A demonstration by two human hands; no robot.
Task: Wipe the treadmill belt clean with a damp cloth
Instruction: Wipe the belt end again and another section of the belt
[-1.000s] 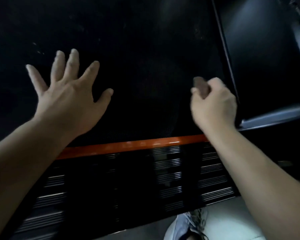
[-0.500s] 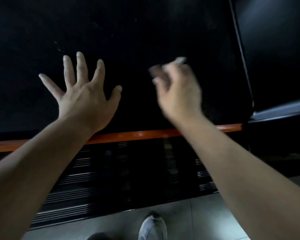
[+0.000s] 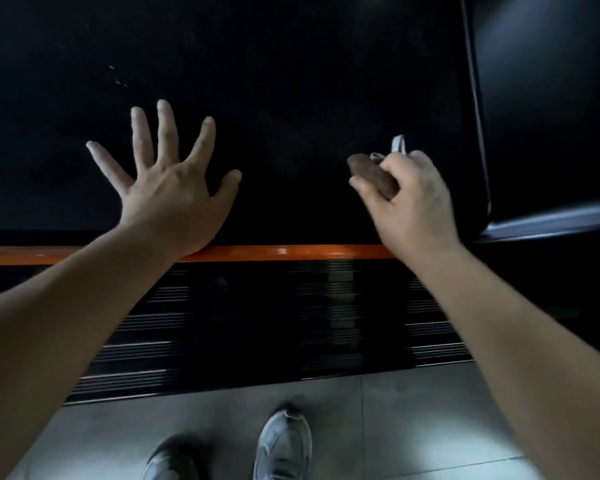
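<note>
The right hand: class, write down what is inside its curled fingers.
A bunched brown cloth with a pale edge sticks out of the right hand; the rest is hidden inside the grip.

Dim light falls on a grey tiled floor [image 3: 413, 410].

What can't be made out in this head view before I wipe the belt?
Head view, cloth: mostly wrapped inside the right hand; its size and dampness cannot be told.
Head view, belt: too dark to tell wiped parts from dirty ones; its far end is cut off by the top edge.
Head view, left hand: whether its palm presses the belt or hovers is hidden by the hand itself.
</note>
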